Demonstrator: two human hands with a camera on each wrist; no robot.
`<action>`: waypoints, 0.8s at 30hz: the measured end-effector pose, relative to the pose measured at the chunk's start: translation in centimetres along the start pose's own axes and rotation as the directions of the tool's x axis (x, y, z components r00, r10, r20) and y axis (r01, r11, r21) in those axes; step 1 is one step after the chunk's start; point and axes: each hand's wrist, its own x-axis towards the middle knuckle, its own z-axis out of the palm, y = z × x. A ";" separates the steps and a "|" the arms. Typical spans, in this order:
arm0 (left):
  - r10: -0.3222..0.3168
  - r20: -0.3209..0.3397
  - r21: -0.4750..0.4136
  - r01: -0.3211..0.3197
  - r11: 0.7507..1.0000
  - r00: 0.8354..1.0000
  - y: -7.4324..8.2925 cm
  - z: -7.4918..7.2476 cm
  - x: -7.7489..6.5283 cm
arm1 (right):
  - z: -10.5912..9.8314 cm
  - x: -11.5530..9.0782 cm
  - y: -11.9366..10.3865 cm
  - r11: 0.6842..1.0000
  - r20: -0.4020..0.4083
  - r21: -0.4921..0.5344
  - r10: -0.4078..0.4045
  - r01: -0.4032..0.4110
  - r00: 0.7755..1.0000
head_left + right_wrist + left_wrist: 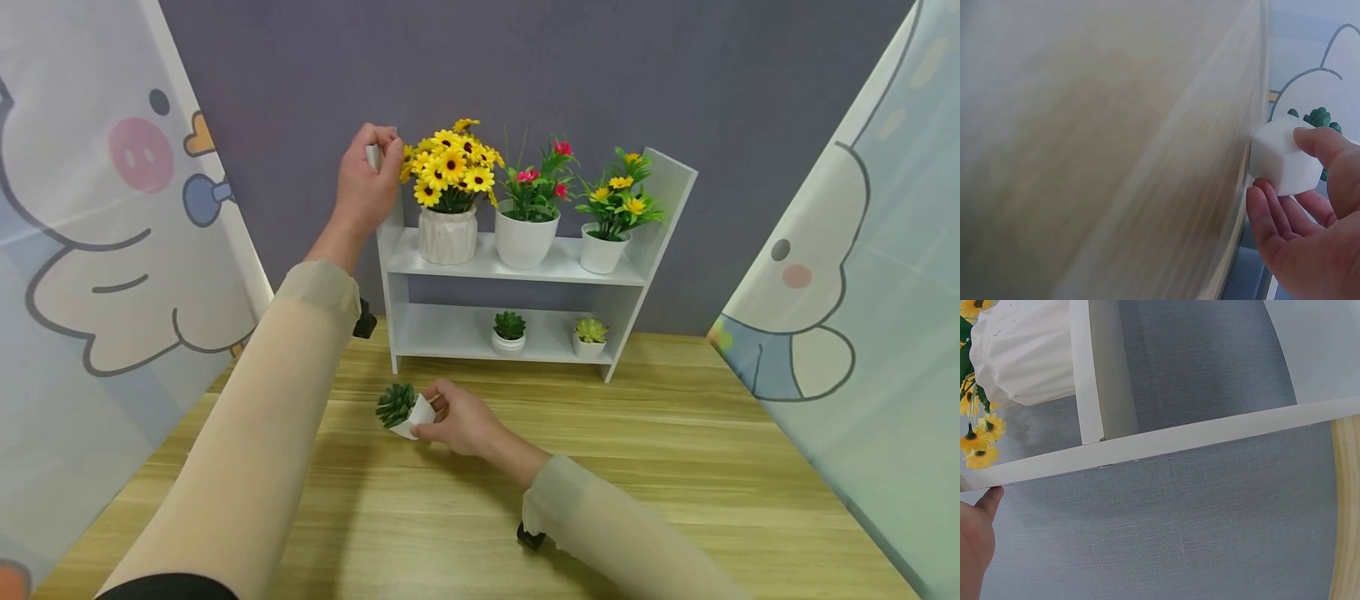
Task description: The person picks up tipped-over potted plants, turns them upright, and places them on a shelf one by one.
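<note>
My left hand (367, 175) grips the upper end of the left side panel of a white two-tier shelf (517, 268). In the left wrist view a thumb tip (994, 495) touches that panel's front edge. Down on the wooden table, in front of the shelf, my right hand (467, 419) pinches a potted succulent (395, 406) by its small white pot. The plant is tipped, its dark green leaves pointing left. The right wrist view shows thumb and fingers around the angular pot (1279, 156), with the leaves partly hidden behind it.
On the upper tier stand potted yellow daisies (450, 179), a red-flowered plant (528, 229) and a smaller yellow-flowered plant (603, 250). Two succulents, one dark green (509, 332) and one pale green (590, 337), sit on the lower tier. Cartoon-printed panels flank the table (660, 433).
</note>
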 end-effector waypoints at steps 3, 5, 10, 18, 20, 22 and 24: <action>0.001 0.000 0.002 -0.001 1.000 1.000 0.1 0.0 0.1 | -0.3 -0.1 0.2 1.000 0.004 0.008 -0.015 0.015 1.000; -0.004 0.000 0.004 0.004 1.000 1.000 0.1 0.0 0.1 | -0.4 -0.2 0.5 1.000 0.011 0.019 -0.015 0.015 1.000; -0.009 0.006 0.008 0.009 1.000 1.000 0.2 0.1 0.1 | -0.8 -0.5 1.0 0.998 0.029 0.056 -0.010 0.008 1.000; 0.004 0.002 0.002 -0.004 1.000 1.000 0.1 0.0 0.1 | -1.2 -0.9 1.8 0.996 0.038 0.093 -0.006 0.002 0.999; 0.003 0.002 0.005 -0.003 1.000 1.000 0.1 0.0 0.1 | -1.2 -0.9 2.1 0.995 0.041 0.097 -0.002 -0.002 0.999; 0.002 0.002 0.009 -0.002 1.000 1.000 0.0 0.1 0.1 | -1.2 -0.9 2.3 0.994 0.046 0.107 0.004 -0.009 0.999; 0.001 0.003 0.014 -0.001 1.000 1.000 0.0 0.1 0.1 | -1.3 -1.0 2.4 0.993 0.053 0.120 0.015 -0.021 0.999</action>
